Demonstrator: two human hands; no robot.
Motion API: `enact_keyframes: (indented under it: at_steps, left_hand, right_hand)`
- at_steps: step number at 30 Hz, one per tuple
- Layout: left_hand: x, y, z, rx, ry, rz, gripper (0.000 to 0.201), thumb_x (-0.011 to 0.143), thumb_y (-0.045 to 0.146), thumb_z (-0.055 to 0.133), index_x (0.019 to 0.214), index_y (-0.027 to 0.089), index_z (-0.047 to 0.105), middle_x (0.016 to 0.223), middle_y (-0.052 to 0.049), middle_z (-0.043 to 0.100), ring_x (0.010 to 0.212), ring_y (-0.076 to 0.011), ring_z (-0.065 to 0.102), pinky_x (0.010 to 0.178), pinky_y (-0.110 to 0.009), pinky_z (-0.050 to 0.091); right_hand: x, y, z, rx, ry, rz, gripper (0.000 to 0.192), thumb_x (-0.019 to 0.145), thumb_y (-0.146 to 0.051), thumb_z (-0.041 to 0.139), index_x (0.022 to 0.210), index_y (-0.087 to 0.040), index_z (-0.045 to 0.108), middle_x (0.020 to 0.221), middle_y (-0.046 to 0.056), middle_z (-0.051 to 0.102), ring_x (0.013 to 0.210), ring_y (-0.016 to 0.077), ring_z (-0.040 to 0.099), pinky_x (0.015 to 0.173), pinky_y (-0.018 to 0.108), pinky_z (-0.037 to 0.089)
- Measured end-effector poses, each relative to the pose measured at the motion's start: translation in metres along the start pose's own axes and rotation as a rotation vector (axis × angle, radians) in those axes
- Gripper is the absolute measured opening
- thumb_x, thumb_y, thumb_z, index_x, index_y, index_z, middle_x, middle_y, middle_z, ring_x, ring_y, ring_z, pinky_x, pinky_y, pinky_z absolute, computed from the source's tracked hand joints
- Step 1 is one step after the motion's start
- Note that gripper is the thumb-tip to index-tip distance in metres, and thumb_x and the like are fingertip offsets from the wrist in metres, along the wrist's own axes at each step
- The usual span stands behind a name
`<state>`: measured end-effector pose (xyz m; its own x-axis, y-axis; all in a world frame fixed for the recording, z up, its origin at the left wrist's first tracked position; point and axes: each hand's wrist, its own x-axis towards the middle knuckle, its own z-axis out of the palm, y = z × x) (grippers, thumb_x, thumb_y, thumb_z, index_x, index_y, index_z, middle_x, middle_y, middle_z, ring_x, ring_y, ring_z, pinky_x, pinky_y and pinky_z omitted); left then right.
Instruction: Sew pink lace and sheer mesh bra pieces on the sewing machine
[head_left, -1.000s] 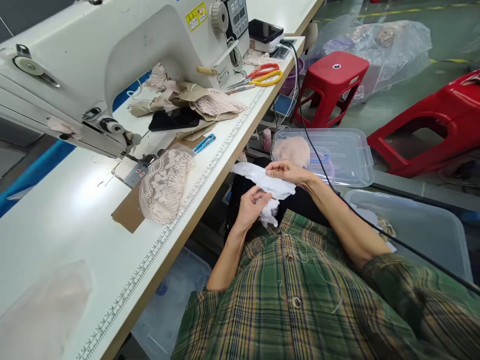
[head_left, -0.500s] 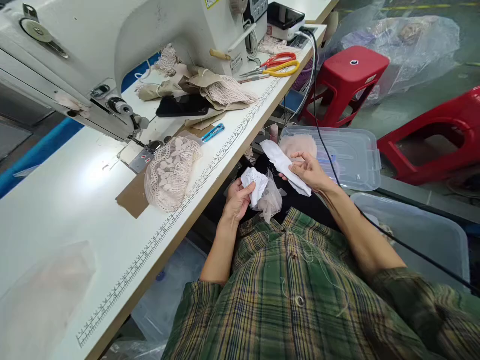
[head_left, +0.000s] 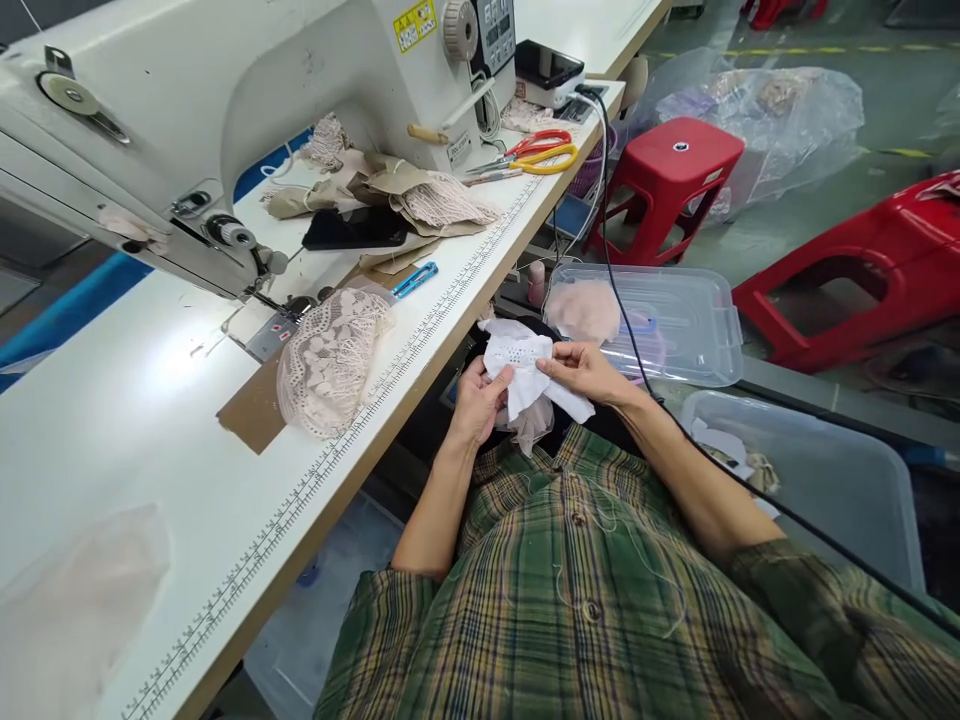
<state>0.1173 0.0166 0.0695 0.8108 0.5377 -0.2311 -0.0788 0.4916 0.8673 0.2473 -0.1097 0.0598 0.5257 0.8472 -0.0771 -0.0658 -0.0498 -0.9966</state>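
Over the lap, the left hand (head_left: 474, 400) and right hand (head_left: 583, 368) both pinch a white cloth (head_left: 525, 368) beside the white table (head_left: 150, 440) with lace (head_left: 330, 360) and sewing machine (head_left: 225, 110); beyond stand a clear bin (head_left: 675, 310) and red stool (head_left: 664, 170).

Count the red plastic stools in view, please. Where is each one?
2. One red stool stands upright on the floor beyond the table's far end. Another red stool is at the right edge, partly cropped. Others may be hidden.
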Motion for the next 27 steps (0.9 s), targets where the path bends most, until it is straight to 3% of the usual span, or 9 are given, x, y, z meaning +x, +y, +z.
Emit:
enact_keyframes:
  at_steps: [4, 9, 15, 27]
  left_hand:
    - [0.001, 0.0, -0.007, 0.041, 0.05, -0.003, 0.04, 0.066, 0.038, 0.084, 0.092, 0.014, 0.064, 0.09, -0.007, 0.075, 0.077, -0.0185, 0.071, 0.076, -0.031, 0.057]
    - [0.0, 0.0, -0.01, 0.037, -0.01, -0.011, 0.037, 0.073, 0.043, 0.078, 0.094, 0.015, 0.065, 0.093, -0.008, 0.074, 0.082, -0.0187, 0.071, 0.077, -0.031, 0.057]
    - [0.001, -0.001, -0.013, -0.002, -0.027, -0.047, 0.032, 0.074, 0.04, 0.077, 0.091, 0.016, 0.064, 0.091, -0.007, 0.073, 0.083, -0.0187, 0.071, 0.077, -0.031, 0.057]
    - [-0.001, -0.001, -0.017, -0.048, -0.038, -0.128, 0.023, 0.073, 0.03, 0.073, 0.086, 0.015, 0.062, 0.078, -0.004, 0.071, 0.078, -0.0198, 0.071, 0.078, -0.035, 0.057]
  right_hand:
    - [0.001, -0.004, -0.004, -0.047, -0.039, 0.018, 0.049, 0.072, -0.062, 0.067, 0.062, -0.017, 0.05, 0.056, -0.007, 0.036, 0.051, 0.0059, 0.027, 0.046, 0.022, 0.019]
    - [0.004, -0.005, -0.003, -0.073, 0.01, 0.014, 0.042, 0.073, -0.056, 0.062, 0.063, -0.018, 0.048, 0.056, -0.006, 0.037, 0.051, 0.0057, 0.026, 0.046, 0.022, 0.018]
    - [0.004, -0.003, -0.005, -0.067, 0.041, 0.056, 0.031, 0.076, -0.046, 0.056, 0.064, -0.019, 0.045, 0.055, -0.006, 0.039, 0.05, 0.0063, 0.027, 0.045, 0.022, 0.018]
    - [0.004, 0.008, -0.007, -0.071, 0.088, 0.142, 0.032, 0.077, -0.042, 0.058, 0.06, -0.02, 0.041, 0.05, -0.007, 0.035, 0.044, 0.0058, 0.024, 0.042, 0.022, 0.015]
